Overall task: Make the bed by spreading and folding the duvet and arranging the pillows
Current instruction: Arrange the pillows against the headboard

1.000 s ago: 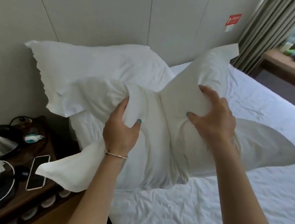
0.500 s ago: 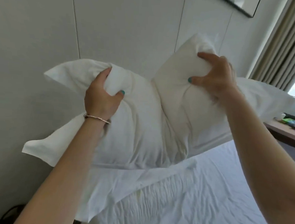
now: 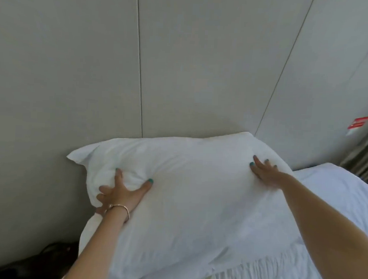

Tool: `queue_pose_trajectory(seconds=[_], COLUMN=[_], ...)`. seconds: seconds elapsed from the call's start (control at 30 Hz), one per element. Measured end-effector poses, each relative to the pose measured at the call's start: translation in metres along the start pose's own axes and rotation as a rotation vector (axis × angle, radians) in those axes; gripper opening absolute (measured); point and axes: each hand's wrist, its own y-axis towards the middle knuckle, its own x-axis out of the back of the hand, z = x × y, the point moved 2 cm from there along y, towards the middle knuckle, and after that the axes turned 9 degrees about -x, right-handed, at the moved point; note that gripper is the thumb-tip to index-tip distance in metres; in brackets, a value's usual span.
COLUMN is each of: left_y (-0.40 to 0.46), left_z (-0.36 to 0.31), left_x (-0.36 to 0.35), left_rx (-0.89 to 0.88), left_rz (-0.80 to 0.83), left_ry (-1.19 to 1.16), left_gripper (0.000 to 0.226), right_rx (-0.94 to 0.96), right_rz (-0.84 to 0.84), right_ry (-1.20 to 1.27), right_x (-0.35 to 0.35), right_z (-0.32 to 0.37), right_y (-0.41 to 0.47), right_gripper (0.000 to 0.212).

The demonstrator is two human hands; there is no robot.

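A plump white pillow [image 3: 197, 194] lies along the grey wall panels [image 3: 203, 66] at the head of the bed. My left hand [image 3: 121, 193] grips a bunch of fabric at the pillow's left end, between thumb and fingers. On the pillow's upper right part my right hand [image 3: 266, 171] presses flat, with its fingers straight. White wrinkled bedding [image 3: 337, 188] covers the bed to the right and below the pillow. More white fabric [image 3: 88, 230] shows under the pillow's left end; what it is cannot be told.
A red and white sticker [image 3: 357, 124] is on the wall at the right, next to a curtain [image 3: 365, 160]. Dark objects [image 3: 26, 263] sit low at the left beside the bed.
The pillow, held up in the air before, has come down against the wall. My right hand has let go of its bunch and now lies flat on the pillow.
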Motion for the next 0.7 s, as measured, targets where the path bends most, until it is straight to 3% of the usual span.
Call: queue_pose_trajectory(seconds=[0.13,0.17,0.27,0.3,0.37,0.43,0.47,0.7], left_y=[0.008,0.011,0.022,0.029,0.053,0.080,0.088,0.124], left_z=[-0.031,-0.052,-0.130,-0.146,-0.147,-0.110,-0.088,-0.010], left_x=[0.014,0.021,0.035,0.031,0.005,-0.034,-0.051,-0.112], left_rx=[0.058,-0.021,-0.579,-0.708,-0.698,-0.508,-0.444,-0.335], left_rz=[0.087,0.002,-0.488,-0.510,-0.289,0.008,0.072,0.118], left_ry=[0.375,0.461,0.376,0.402,0.587,0.688,0.676,0.678], left_gripper=[0.120,0.113,0.079,0.070,0.072,0.081,0.082,0.077], right_rx=[-0.104,-0.093,0.016,0.037,0.037,0.022,0.018,0.034], right_rz=[-0.187,-0.259,-0.274,-0.235,-0.163,-0.113,-0.111,-0.201], right_ry=[0.155,0.162,0.109,0.068,-0.019,-0.034,-0.047,-0.152], right_x=[-0.015,-0.004,0.027,0.031,0.030,0.017,0.005,-0.105], right_z=[0.021,0.030,0.065,0.075,0.088,0.090,0.090,0.094], right_y=[-0.005,-0.004,0.002,0.006,0.021,0.036,0.043,0.077], right_gripper=[0.049,0.046,0.053,0.061,0.072,0.078,0.079,0.073])
